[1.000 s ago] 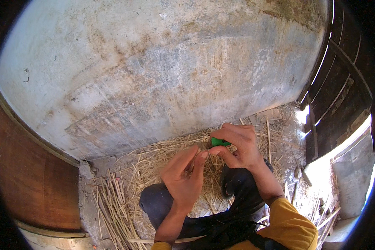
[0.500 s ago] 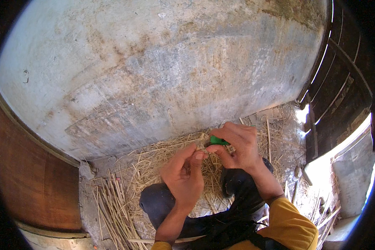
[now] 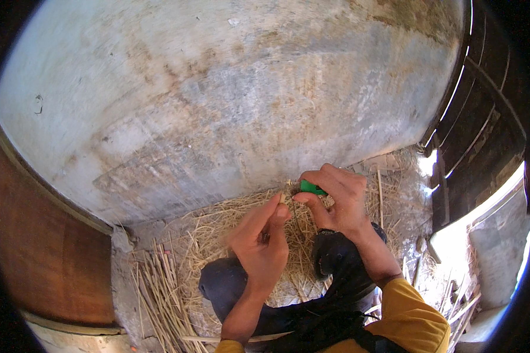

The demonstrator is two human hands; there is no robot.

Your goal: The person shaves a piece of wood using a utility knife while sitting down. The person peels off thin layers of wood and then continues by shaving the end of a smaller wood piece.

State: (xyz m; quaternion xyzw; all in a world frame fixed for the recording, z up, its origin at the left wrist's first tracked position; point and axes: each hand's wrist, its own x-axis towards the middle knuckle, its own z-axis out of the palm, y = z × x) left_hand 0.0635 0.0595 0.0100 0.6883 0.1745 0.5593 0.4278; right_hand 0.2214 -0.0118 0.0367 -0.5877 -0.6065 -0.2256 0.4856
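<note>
My left hand [image 3: 264, 235] pinches a short pale piece of wood or bamboo [image 3: 282, 198] between thumb and forefinger, with its tip pointing up. Close by on the right, my right hand [image 3: 334, 197] grips a small green tool [image 3: 312, 187] between thumb and fingers. The tool's dark end faces the pale piece, with a narrow gap between them. A curl of pale shaving shows at that end. Exactly what kind of tool it is cannot be made out, since my fingers cover part of it. Both hands are held above my bent knees.
Dry straw-like shavings [image 3: 209, 226] cover the floor under and around my legs. A bundle of thin sticks [image 3: 162, 288] lies at the lower left. Ahead rises a stained wall [image 3: 247, 117]. A brown wooden panel [image 3: 47, 247] stands left, dark boards [image 3: 471, 117] right.
My hands have parted slightly: the green tool has moved right and up, off the pale piece. The piece's tip now shows more, and more of the green tool is visible.
</note>
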